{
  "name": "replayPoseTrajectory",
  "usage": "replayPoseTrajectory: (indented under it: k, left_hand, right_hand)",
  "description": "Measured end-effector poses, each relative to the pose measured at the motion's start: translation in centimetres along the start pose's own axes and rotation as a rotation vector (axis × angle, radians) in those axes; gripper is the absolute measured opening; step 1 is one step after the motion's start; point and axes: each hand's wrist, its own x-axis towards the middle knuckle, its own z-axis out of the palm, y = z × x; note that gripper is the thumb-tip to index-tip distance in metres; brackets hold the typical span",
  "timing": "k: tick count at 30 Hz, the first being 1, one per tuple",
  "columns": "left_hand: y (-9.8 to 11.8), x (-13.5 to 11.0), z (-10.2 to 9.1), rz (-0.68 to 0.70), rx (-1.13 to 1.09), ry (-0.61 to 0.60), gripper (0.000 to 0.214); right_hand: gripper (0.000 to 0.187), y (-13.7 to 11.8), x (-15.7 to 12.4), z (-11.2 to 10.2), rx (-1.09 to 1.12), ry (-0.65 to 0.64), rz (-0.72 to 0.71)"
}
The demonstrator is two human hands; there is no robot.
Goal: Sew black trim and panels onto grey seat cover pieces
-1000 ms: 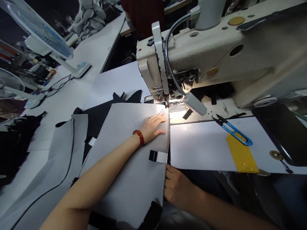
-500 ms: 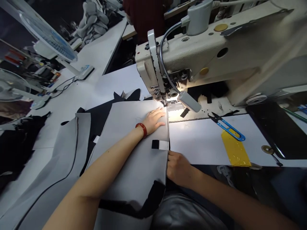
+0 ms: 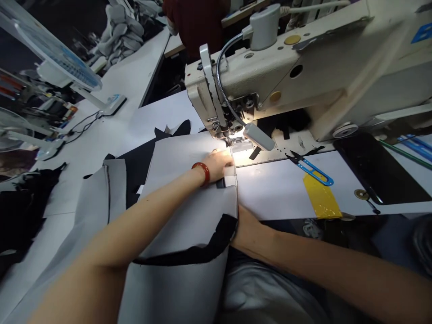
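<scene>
A grey fabric panel with black edging lies under the sewing machine's needle area, its right edge in line with the needle. My left hand, a red bangle at the wrist, is on top of the panel just in front of the needle. Its fingers are bent and closed on the cloth, slightly blurred. Beside it shows a small white and black tab, partly covered by that hand. Closer to me, my right hand holds the panel's right edge, its fingers mostly hidden behind the cloth.
Blue thread snips lie right of the needle over a yellow piece, with a black phone farther right. A lamp hangs by the needle. More grey fabric and a white fan are left.
The panel has moved forward toward the needle, its tab now beside my left hand. My left hand's fingers, spread flat before, are bent. My right hand's fingers have slipped further behind the edge.
</scene>
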Motion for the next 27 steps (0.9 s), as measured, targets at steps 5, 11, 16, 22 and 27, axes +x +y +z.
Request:
replayPoseTrajectory:
  k: [5,11,16,22,27]
  left_hand:
    - [1.6,-5.0,1.5,0.080,0.056,-0.001,0.036]
    - [0.2,-6.3,4.0,0.129,-0.001,0.163,0.038]
    - [0.1,-5.5,3.7,0.100,-0.065,0.121,0.037]
    - [0.6,-4.3,3.5,0.038,-0.052,0.119,0.033]
    - [-0.1,-2.9,3.0,0.005,-0.048,0.119,0.037]
  right_hand:
    - [0.026,-0.5,-2.0,0.5,-0.048,0.127,-0.218]
    - [0.026,0.8,-3.5,2.0,-0.118,0.399,-0.133]
    - [0.026,1.8,-2.4,2.3,-0.210,0.398,-0.072]
    - [0.021,3.5,-2.0,1.5,-0.245,0.329,-0.100]
    - [0.022,5.0,-0.6,1.6,-0.284,0.371,-0.142]
